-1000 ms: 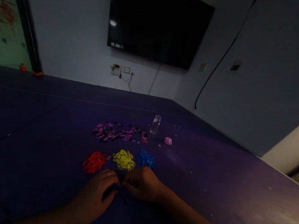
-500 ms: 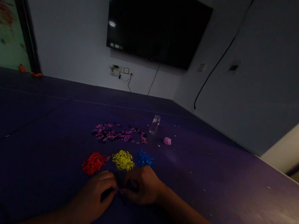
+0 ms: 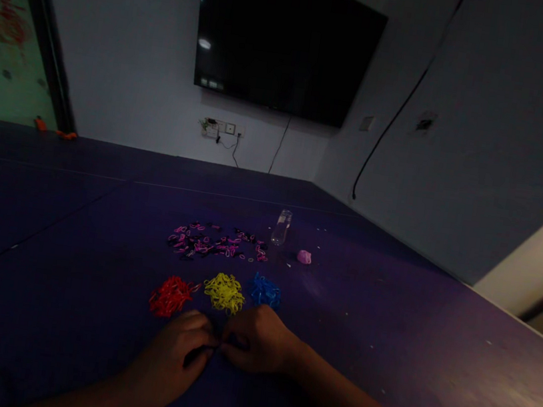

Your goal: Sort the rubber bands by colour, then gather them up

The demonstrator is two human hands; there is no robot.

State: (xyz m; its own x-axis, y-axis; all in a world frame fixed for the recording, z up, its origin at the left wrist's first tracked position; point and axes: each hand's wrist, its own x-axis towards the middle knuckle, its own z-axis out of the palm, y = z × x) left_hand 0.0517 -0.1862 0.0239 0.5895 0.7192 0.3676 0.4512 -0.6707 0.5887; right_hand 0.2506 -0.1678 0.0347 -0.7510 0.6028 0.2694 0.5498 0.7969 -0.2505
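Purple floor (image 3: 95, 233) spreads beneath the grip, left hand (image 3: 172, 351) and right hand (image 3: 262, 340) pinching a thin dark strand (image 3: 218, 345) between them, likely light, stretchy, best held by its ends, with yellow rubber bands (image 3: 224, 292) just beyond.

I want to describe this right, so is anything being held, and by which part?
The left hand and right hand nearly meet at the fingertips, but it's too dark there to tell whether anything is held.
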